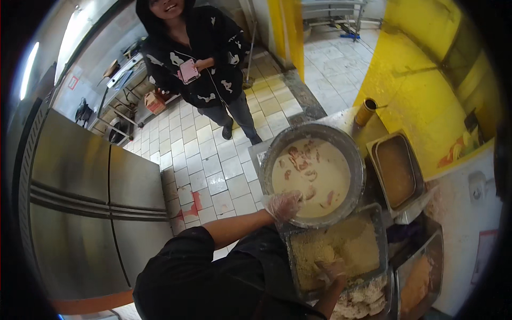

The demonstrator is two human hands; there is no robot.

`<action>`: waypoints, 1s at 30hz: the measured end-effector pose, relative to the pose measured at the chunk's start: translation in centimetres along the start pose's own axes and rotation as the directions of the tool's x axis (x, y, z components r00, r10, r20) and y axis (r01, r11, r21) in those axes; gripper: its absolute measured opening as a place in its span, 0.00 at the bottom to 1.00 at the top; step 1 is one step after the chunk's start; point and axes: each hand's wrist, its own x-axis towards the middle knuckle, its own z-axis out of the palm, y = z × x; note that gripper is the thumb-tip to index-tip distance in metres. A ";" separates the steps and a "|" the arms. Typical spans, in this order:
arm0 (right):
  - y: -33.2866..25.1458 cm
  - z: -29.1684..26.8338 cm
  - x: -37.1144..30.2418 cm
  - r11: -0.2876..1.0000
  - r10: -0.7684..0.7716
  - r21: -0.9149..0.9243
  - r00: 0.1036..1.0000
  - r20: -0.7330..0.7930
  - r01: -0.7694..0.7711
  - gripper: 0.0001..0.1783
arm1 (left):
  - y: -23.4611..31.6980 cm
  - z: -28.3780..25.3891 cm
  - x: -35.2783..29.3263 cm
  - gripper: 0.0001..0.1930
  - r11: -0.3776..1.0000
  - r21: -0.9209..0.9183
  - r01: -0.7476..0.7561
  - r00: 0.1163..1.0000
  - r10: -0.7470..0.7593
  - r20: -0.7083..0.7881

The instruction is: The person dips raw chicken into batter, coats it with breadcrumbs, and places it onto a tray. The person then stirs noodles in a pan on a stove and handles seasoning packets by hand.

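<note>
Floating meat pieces [301, 161]: in pale batter [336, 162], just past the left fingertips, open liquid beyond.
Left hand [285, 207]: gloved, over the basin [358, 165] rim; fingers bunched, any pinch I can't tell.
Right hand [332, 271]: at the crumbs [356, 242], finger spread unclear.
Tray [383, 240] edges: crumb room ahead of those fingers, coated pieces [361, 302] behind right.

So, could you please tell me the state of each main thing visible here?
Round metal basin: uncovered
Pale batter: liquid, around meat pieces
Left hand: gloved, at the basin's near side
Yellowish crumbs: loose, unevenly spread
Right hand: touching the crumbs
Coated pieces: heaped
Rectangular steel pan: uncovered, brownish contents inside
Brass-coloured canister: upright
Stainless-steel cabinet doors: shut
</note>
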 end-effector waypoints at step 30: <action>8.1 -16.8 -21.9 0.602 0.580 0.460 0.754 0.309 -0.652 0.31 | -1.7 0.2 1.8 0.10 0.962 0.192 -0.195 0.981 0.190 0.042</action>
